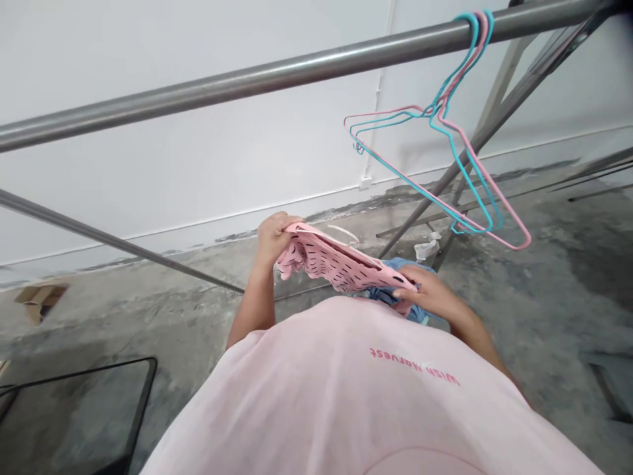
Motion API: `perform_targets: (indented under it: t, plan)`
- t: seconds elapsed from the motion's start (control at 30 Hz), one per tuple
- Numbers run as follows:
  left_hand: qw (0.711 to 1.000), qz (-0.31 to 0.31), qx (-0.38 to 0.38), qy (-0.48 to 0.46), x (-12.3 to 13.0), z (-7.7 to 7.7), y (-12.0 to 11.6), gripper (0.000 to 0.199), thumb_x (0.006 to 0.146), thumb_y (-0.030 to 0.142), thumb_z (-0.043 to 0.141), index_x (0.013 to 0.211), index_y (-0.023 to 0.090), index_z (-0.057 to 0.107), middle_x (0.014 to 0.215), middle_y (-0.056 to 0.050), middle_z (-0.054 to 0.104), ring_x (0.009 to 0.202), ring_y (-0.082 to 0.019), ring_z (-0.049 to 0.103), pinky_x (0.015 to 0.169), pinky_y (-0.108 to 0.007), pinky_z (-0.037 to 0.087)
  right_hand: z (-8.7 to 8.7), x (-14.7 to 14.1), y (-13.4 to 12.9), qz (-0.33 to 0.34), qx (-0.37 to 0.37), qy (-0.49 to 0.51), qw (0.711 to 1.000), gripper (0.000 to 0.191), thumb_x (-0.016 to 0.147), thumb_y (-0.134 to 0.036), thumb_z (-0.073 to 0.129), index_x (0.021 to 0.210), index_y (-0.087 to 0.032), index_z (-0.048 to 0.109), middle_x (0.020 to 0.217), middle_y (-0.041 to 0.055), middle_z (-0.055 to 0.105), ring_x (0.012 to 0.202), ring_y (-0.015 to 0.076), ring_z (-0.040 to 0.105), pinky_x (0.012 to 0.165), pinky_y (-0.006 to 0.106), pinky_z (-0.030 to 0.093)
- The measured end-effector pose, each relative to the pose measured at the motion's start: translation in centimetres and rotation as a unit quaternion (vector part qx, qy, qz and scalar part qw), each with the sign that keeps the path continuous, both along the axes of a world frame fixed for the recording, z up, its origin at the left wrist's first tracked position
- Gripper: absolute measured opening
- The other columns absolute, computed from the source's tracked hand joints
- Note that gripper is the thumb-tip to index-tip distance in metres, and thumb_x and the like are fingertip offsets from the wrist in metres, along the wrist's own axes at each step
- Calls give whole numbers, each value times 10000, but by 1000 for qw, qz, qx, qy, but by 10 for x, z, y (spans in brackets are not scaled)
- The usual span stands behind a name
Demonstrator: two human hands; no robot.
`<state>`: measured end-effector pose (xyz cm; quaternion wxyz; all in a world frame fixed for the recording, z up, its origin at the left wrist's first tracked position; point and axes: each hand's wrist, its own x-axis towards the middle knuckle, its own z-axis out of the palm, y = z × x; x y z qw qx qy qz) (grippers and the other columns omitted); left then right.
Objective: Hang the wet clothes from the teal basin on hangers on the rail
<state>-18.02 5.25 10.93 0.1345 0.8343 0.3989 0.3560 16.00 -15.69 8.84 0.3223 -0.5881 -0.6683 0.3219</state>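
The pink garment (336, 270) is held below the rail (247, 78), its long edge sloping down rightward. From the left: a cardboard box (42, 293), contents unclear; one garment end gripped by the left hand (277, 234); the other pinched by the right hand (425, 287), beside blue cloth (419, 316); hangers (438, 109), hung near the rail's right end.

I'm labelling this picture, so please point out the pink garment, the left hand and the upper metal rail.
Pink garment (336, 269): head view, middle of its dark-dashed fabric.
Left hand (273, 236): head view, back of the hand.
Upper metal rail (237, 85): head view, along its bar.
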Motion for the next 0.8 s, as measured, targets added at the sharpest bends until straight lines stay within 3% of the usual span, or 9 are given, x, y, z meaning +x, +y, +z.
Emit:
perform_targets:
  t: [0.07, 0.13, 0.27, 0.33, 0.4, 0.47, 0.53, 0.7, 0.8]
  plan:
    - [1000, 10, -14, 12, 6, -6, 5, 300, 765, 158, 558, 963, 226, 773, 823, -47, 684, 815, -210, 607, 792, -317, 457, -8, -9, 2, -3, -52, 75, 996, 406, 769, -595, 681, 747, -194, 622, 713, 33, 613, 681, 184, 569, 603, 277, 463]
    - [998, 56, -27, 22, 17, -14, 4, 309, 735, 170, 643, 1018, 218, 756, 856, -58, 664, 864, -235, 601, 852, -356, 458, -15, -15, 1, -51, -89, 179, 978, 462, 743, -639, 686, 728, -190, 578, 657, 6, 562, 607, 152, 529, 533, 244, 421]
    - [985, 163, -54, -24, 48, -31, -18, 512, 715, 196, 737, 1222, 213, 669, 1198, -132, 585, 1152, -310, 526, 1020, -459, 403, -17, -22, -2, -140, -155, 303, 930, 466, 662, -583, 775, 807, -183, 583, 673, -14, 559, 557, 132, 522, 481, 232, 415]
    - [984, 116, -111, -75, 64, -40, -36, 435, 760, 183, 691, 1194, 200, 660, 1183, -121, 587, 1133, -281, 537, 1017, -433, 419, -16, -26, -3, -166, -169, 320, 917, 441, 647, -527, 798, 805, -181, 575, 680, -17, 563, 541, 119, 510, 462, 220, 403]
    - [967, 4, -223, -123, 80, -50, -53, 318, 815, 193, 630, 1131, 184, 666, 1063, -89, 630, 994, -230, 587, 937, -377, 468, -16, -31, -3, -179, -159, 328, 914, 412, 641, -483, 803, 794, -183, 565, 686, -21, 564, 551, 109, 505, 464, 205, 394]
    - [921, -102, -343, -155, 95, -57, -68, 286, 837, 237, 630, 1113, 173, 670, 989, -72, 650, 895, -203, 603, 858, -339, 488, -17, -35, -3, -173, -155, 326, 916, 387, 656, -467, 789, 813, -189, 571, 706, -19, 571, 574, 112, 515, 457, 197, 377]
    - [867, -149, -435, -193, 109, -61, -79, 326, 834, 276, 668, 1141, 166, 664, 986, -76, 658, 891, -199, 608, 826, -321, 485, -19, -39, -2, -153, -169, 315, 921, 384, 678, -486, 770, 842, -197, 578, 714, -18, 572, 560, 112, 500, 426, 196, 343]
    - [735, -133, -571, -341, 129, -53, -98, 411, 821, 350, 738, 1194, 204, 644, 933, -31, 616, 786, -130, 570, 695, -241, 449, -25, -44, 1, -86, -180, 272, 941, 415, 674, -521, 773, 840, -188, 588, 692, -6, 569, 540, 106, 453, 421, 202, 324]
    - [676, -142, -610, -389, 131, -46, -104, 413, 755, 444, 802, 1040, 182, 658, 809, 4, 562, 688, -101, 532, 649, -221, 426, -26, -45, 1, -69, -150, 273, 948, 431, 666, -535, 787, 811, -179, 593, 681, 0, 559, 562, 108, 465, 445, 201, 325]
